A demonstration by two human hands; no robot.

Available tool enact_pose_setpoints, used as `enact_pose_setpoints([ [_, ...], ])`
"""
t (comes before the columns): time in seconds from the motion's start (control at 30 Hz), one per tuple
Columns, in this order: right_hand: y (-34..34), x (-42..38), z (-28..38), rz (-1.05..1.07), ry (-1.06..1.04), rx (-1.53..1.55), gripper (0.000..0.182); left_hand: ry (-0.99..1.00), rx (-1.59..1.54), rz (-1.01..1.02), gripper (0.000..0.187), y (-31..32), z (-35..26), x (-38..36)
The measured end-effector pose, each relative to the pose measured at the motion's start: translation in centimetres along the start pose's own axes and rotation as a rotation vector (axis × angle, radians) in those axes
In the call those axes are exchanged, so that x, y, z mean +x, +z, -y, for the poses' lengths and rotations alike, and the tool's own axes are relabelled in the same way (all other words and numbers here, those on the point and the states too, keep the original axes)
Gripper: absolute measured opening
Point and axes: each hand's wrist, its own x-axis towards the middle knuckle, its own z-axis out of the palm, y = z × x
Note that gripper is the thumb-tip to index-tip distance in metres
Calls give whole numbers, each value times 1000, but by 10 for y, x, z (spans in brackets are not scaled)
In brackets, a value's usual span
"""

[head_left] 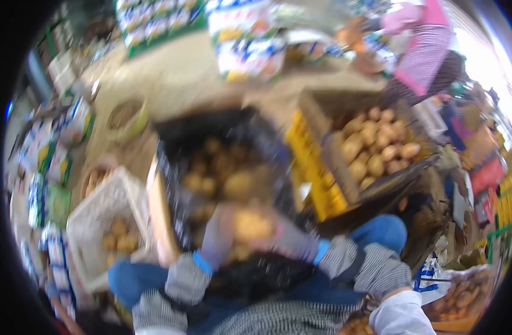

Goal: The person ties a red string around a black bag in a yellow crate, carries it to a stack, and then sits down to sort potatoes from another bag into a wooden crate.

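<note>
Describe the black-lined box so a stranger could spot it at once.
Find the white crate at left and the yellow crate at right. The black-lined box stands between them, below the person's left hand and right hand. Dark plastic covers its inner walls, unlike either neighbour.

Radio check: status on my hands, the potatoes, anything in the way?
Grey-gloved left hand, grey-gloved right hand either side of yellowish-brown rounded potatoes; grip blurred. Potatoes over black-plastic-lined box. No obstruction visible.

Bright light (490, 53) glares beyond the tan floor (175, 68).
</note>
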Motion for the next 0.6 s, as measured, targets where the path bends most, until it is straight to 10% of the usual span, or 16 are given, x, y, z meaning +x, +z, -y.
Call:
enact_pose_setpoints([
  [0.07,-3,-1,-3,46,66,107,86,-467,-62,-74,23,-8,-2,0],
  [0.17,-12,8,-12,38,-93,-208,88,48,109,-51,39,-14,26,3],
  [0.37,-13,10,-7,-33,-16,-27,95,-162,-57,155,83,-5,19,-8],
  [0.6,-15,10,-11,-5,6,-20,96,-156,-59,86,80,-1,17,-17],
])
